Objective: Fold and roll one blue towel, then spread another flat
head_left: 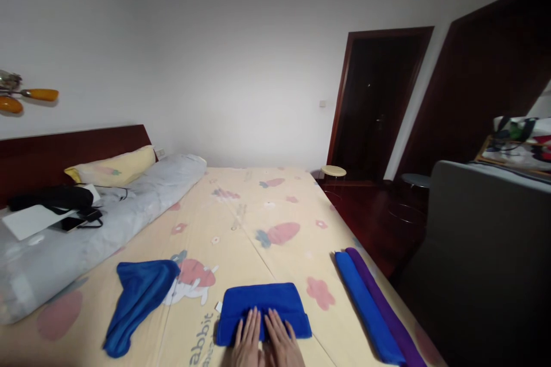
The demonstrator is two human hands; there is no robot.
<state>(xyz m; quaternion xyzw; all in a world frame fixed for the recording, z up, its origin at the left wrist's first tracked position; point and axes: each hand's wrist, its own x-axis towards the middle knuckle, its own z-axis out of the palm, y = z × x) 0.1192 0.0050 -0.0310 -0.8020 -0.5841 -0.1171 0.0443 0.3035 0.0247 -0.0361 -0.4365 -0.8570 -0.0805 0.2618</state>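
Observation:
A folded bright blue towel lies on the bed's yellow patterned sheet, close to the near edge. My left hand and my right hand rest flat on its near half, side by side, fingers stretched forward and slightly apart. Neither hand grips anything. To the left, a darker blue cloth lies loosely crumpled on the sheet. To the right, a rolled blue towel and a rolled purple towel lie side by side near the bed's right edge.
A grey rolled duvet runs along the left with a yellow pillow, a black bag and white paper on it. A dark headboard, a doorway, stools and a grey cabinet stand around.

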